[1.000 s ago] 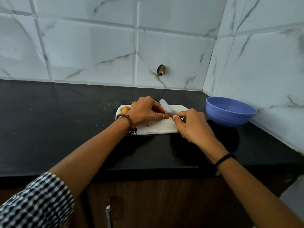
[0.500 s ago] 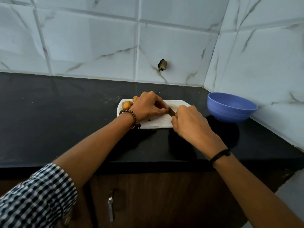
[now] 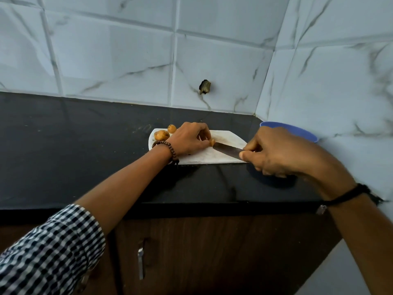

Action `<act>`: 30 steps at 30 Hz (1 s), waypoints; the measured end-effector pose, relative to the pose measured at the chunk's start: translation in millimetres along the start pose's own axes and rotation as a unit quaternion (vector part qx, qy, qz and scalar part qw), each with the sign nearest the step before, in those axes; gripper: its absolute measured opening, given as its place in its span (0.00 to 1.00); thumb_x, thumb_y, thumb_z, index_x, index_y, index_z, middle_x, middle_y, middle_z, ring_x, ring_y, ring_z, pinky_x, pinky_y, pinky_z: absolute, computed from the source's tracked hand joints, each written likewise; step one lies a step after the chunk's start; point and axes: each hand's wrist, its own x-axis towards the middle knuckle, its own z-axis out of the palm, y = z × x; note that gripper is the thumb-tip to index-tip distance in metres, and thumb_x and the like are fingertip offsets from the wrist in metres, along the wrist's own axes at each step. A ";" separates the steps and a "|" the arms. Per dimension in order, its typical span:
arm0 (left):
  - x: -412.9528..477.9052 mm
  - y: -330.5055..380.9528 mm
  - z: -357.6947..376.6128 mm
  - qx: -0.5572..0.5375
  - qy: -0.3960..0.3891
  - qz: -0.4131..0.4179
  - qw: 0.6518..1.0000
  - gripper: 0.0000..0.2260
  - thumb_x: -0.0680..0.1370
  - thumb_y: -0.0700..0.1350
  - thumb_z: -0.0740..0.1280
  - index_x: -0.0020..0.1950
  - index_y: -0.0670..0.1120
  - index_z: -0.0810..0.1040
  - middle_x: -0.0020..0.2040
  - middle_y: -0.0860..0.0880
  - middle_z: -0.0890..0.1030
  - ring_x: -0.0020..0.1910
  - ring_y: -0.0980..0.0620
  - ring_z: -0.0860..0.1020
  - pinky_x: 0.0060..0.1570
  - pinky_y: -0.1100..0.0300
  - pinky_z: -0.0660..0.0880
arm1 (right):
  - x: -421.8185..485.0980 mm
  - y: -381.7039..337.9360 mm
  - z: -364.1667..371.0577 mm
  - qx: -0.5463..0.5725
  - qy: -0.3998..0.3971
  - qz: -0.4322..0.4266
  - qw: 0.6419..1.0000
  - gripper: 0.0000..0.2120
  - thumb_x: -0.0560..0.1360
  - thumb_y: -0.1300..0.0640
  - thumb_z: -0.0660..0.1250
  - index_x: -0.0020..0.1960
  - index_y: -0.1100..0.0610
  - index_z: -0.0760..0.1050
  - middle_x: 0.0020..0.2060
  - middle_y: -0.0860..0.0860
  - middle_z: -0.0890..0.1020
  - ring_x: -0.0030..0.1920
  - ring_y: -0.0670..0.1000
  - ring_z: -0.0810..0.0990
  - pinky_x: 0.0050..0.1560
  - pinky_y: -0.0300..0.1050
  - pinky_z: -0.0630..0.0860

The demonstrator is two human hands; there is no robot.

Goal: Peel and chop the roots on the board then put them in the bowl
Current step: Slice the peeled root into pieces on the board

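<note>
Both arms reach forward over the table, forearms bare. The left hand (image 3: 189, 138) lies knuckles up, fingers curled, seemingly pinching a root (image 3: 212, 142). The right hand (image 3: 280, 152), nearer and lower, grips a knife (image 3: 228, 150), thumb and forefinger at the blade's base.

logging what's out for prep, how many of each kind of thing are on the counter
roots: 3 visible
knife: 1
cutting board: 1
bowl: 1
total: 6
</note>
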 end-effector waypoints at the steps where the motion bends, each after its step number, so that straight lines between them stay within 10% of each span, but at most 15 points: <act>1: 0.0 0.3 -0.3 0.004 -0.008 0.009 1.000 0.12 0.77 0.52 0.68 0.57 0.49 0.80 0.47 0.54 0.81 0.45 0.57 0.77 0.44 0.71 0.71 | 0.6 2.0 -0.7 0.031 -0.003 0.000 1.000 0.14 0.80 0.52 0.64 0.44 0.58 0.83 0.32 0.57 0.83 0.24 0.49 0.75 0.27 0.41 0.73; 14: 4.8 -0.6 3.0 0.063 0.017 0.005 0.998 0.10 0.75 0.58 0.67 0.48 0.53 0.81 0.45 0.60 0.79 0.44 0.61 0.75 0.36 0.70 0.58 | 62.5 24.1 62.9 0.262 0.172 0.034 0.949 0.10 0.80 0.49 0.65 0.51 0.55 0.81 0.34 0.55 0.84 0.25 0.51 0.78 0.25 0.41 0.75; 30: 9.9 -0.7 10.5 0.124 0.091 0.046 0.987 0.10 0.77 0.56 0.65 0.51 0.54 0.82 0.49 0.58 0.80 0.54 0.56 0.71 0.51 0.59 0.60 | 78.1 28.5 79.1 0.218 0.234 0.003 0.947 0.14 0.81 0.47 0.62 0.57 0.55 0.81 0.40 0.52 0.83 0.37 0.50 0.82 0.42 0.52 0.83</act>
